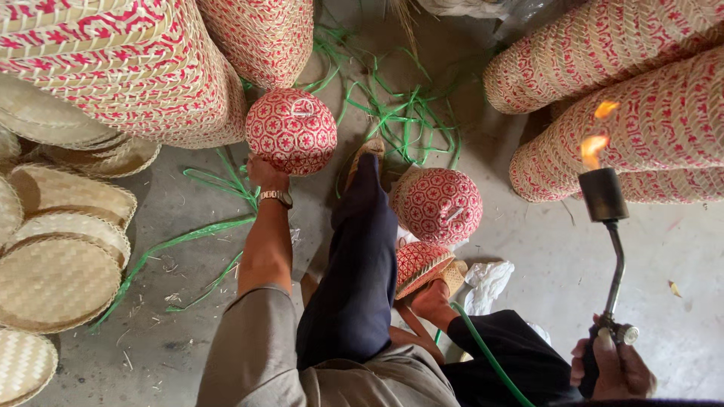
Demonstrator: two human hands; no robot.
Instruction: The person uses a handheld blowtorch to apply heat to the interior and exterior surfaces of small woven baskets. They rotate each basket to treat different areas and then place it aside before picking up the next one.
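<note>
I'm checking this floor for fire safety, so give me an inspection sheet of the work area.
Surface: grey concrete floor, dusty, with straw bits.
Job's things: lit gas torch, flame upward; red-patterned woven basket.
Clutter: green strips; second basket; white cloth.
Hands: left hand touches the woven basket; right hand grips the torch.
Cables: green hose running toward the torch.
Surroundings: stacked baskets near the flame; plain woven lids.

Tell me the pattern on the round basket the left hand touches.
Red star-like motifs on pale weave, on the round basket; head view.
</note>
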